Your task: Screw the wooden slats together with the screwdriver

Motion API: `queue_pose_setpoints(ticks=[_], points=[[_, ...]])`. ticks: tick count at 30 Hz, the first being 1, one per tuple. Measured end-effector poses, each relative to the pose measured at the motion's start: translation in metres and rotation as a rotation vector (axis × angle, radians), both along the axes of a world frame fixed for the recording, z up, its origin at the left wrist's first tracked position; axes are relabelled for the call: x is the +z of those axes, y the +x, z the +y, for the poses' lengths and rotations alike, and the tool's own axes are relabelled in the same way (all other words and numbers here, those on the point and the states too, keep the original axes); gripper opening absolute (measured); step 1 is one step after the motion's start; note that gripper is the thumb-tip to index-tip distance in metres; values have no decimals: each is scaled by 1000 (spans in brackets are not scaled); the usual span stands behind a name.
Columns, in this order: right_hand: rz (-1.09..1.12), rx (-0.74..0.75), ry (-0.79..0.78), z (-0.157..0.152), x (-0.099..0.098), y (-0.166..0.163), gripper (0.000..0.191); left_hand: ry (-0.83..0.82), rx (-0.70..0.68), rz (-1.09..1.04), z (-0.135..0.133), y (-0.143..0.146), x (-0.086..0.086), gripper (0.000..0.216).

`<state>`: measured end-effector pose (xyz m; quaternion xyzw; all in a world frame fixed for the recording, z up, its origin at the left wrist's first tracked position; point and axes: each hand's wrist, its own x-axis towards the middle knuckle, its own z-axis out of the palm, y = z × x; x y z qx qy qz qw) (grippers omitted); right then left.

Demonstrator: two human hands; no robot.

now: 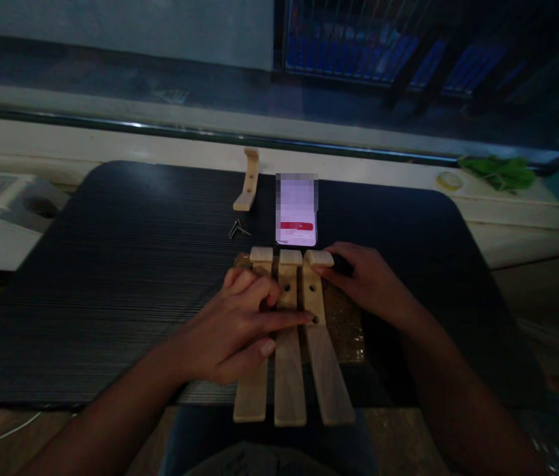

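Note:
Three pale wooden hooks with bent ends and drilled holes lie side by side over a brown block (353, 330): a left hook (250, 400), a middle hook (290, 377) and a right hook (329, 377). Across the left and middle ones reaches my left hand (244, 324). Its index finger is stretched out, the tip at the lower hole of the right hook, while the other fingers are curled and hold nothing. My right hand (363, 274) grips the right hook's curled far end between thumb and fingers.
A fourth wooden hook (248, 182) lies at the back of the black table (110, 284), with a few screws (237, 229) in front of it. Beside these is a lit phone (297, 210). Green cloth-like material (502, 173) and a tape roll (449, 181) are on the windowsill.

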<state>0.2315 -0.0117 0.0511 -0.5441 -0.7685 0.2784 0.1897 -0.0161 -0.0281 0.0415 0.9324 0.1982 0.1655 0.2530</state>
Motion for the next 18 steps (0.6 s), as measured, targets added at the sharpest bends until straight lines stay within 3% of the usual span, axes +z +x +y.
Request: queue_pose_setpoints(ticks=[18], points=[[-6,-6,2,-1,1,1,15,-2,2,-8,1,-1,1,56]])
